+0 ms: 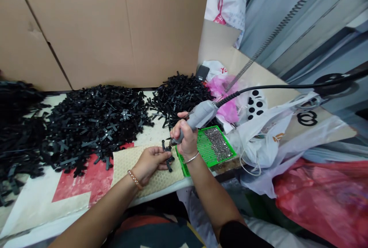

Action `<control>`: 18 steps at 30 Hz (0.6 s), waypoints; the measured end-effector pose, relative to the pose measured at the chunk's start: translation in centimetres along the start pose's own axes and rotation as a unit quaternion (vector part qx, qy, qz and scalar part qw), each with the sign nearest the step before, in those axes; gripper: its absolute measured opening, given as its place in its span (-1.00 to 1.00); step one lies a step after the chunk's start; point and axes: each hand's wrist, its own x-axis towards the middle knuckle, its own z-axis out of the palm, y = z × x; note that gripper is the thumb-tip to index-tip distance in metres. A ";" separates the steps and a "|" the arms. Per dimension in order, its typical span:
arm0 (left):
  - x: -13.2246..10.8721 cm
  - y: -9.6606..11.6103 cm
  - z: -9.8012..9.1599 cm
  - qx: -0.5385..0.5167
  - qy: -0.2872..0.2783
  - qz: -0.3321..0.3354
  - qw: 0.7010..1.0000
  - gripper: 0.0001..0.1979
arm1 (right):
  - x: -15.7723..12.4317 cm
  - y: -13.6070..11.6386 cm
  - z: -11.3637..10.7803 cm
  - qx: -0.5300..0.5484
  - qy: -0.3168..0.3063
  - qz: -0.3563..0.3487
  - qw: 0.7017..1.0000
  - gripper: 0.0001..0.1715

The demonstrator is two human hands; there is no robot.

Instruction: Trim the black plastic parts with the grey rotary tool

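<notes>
My right hand (pixel 185 137) is wrapped round a grey electric screwdriver (pixel 202 114), its tip slanting down to the left. In my left hand (pixel 152 161) I pinch a small black plastic part (pixel 167 158) with several arms, held over a beige honeycomb-patterned mat (pixel 123 167). The screwdriver's tip is at the upper end of this part; whether it touches a screw I cannot tell. Just right of the mat lies a green perforated tray (pixel 198 148), with many small metal screws (pixel 221 144) gathered on its right side.
Heaps of black plastic parts (pixel 100 125) spread along the table's left and back, with a smaller pile (pixel 181 96) behind the screwdriver. Tall cardboard (pixel 100 29) stands behind. A black cable (pixel 273 87) and coiled cord (pixel 276 29) run up right. Plastic bags (pixel 258 140) crowd the right.
</notes>
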 end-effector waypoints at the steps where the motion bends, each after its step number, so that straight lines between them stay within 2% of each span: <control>1: 0.0 0.0 0.0 0.001 0.001 -0.001 1.000 -0.88 | 0.0 0.1 -0.1 0.002 -0.001 -0.002 1.000 -0.71; 18: 0.0 -0.2 -0.2 0.005 0.001 0.007 1.000 -0.87 | -0.1 0.5 -0.1 -0.011 -0.014 0.000 1.000 -0.72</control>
